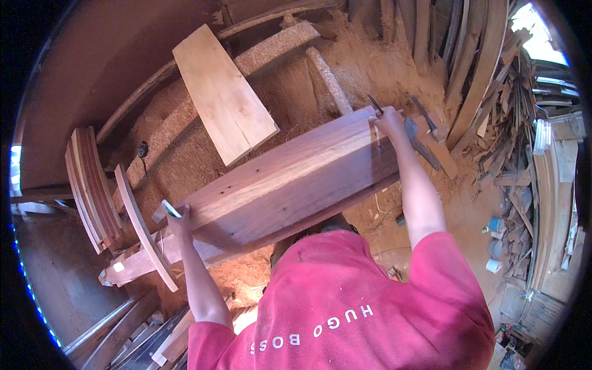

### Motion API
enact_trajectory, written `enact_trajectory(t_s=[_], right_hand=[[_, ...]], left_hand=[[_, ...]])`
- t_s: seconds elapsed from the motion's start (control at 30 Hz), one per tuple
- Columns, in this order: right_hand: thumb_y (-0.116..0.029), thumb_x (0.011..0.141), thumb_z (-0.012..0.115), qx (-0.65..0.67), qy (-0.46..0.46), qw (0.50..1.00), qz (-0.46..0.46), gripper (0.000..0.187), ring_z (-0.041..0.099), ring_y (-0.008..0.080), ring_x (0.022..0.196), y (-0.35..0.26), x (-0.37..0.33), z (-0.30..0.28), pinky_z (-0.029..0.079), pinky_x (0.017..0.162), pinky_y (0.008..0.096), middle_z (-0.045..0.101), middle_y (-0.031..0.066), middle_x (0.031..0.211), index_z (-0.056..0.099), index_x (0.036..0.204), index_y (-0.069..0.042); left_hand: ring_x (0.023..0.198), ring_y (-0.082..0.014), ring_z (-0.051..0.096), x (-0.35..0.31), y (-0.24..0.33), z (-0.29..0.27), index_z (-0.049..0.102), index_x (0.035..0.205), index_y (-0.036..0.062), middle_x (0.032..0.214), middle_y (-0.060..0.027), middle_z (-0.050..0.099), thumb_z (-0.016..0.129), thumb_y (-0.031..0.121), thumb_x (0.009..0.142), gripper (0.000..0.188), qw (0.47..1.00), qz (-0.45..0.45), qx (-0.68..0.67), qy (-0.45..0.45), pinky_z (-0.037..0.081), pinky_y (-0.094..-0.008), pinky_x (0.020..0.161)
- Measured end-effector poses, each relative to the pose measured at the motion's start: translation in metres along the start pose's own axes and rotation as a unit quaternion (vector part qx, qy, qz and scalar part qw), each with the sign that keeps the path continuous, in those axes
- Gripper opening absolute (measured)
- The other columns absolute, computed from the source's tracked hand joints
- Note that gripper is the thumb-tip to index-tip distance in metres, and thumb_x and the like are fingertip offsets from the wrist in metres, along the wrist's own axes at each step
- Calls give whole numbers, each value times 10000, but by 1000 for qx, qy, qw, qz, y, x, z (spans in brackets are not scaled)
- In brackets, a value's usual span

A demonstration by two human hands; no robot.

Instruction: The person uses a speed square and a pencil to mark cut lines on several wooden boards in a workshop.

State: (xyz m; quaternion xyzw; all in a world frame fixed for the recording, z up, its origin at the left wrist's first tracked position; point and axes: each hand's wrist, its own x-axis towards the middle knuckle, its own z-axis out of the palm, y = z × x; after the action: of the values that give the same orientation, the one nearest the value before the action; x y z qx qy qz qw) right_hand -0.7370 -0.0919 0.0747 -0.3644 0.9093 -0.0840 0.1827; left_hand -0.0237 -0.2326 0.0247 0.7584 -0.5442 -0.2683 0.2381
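Plank (290,179) btwn L (180,221) & R hand (390,120) fingers.

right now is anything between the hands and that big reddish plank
Nothing visible. The left hand grips the near-left end of the reddish plank, and the right hand rests on its far end with a dark pencil-like tool.

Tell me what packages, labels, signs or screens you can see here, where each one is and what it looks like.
No signs or screens show.
Small tubs: on the floor at the right beside the scrap wood, round, white and pale blue; too small to tell more.
Shirt lettering: white print across the red shirt at the bottom.
Left hand and right hand hold the ends of a long reddish plank, which is unlabelled.
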Motion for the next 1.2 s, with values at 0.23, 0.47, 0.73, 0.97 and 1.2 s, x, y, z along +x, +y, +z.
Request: enact_trajectory(t_s=[0.23,0.47,0.73,0.97,1.2], right_hand=[[-212,837,779,5,161,979,-123,347,659,357,1103,-41,-129,-22,546,909,459,655,126,1279,695,1168,-148],[-113,846,675,-97,77,937,-328,234,643,276,1097,-60,-179,17,581,856,430,676,34,1148,727,1063,-180],[-83,779,672,-54,33,923,-380,137,643,263,1028,-49,-216,29,565,813,396,684,21,1001,733,877,-157],[-112,837,734,-13,37,998,-56,246,636,341,1136,41,-255,-60,539,917,428,696,96,1153,754,1081,-86],[-193,957,717,137,305,939,83,271,581,203,764,131,-203,-95,472,742,332,624,95,869,644,812,24]], left_hand=[[933,-282,588,-43,-29,-39,568,1145,-39,1000,-147,623,839,251,831,506,994,22,-78,73,476,-407,888],[951,-325,565,-118,88,-35,592,1094,-45,949,-144,569,768,218,911,366,963,202,-89,157,460,-444,865],[786,-204,555,-163,211,-34,682,1119,32,898,-82,577,823,147,850,325,913,397,-86,-16,433,-335,684],[705,-92,568,-170,299,44,704,980,29,766,4,628,818,137,864,195,902,244,-309,-177,437,-257,620],[692,-48,576,-136,375,176,703,939,28,774,25,655,772,201,923,186,779,268,-127,-552,454,-235,616]])
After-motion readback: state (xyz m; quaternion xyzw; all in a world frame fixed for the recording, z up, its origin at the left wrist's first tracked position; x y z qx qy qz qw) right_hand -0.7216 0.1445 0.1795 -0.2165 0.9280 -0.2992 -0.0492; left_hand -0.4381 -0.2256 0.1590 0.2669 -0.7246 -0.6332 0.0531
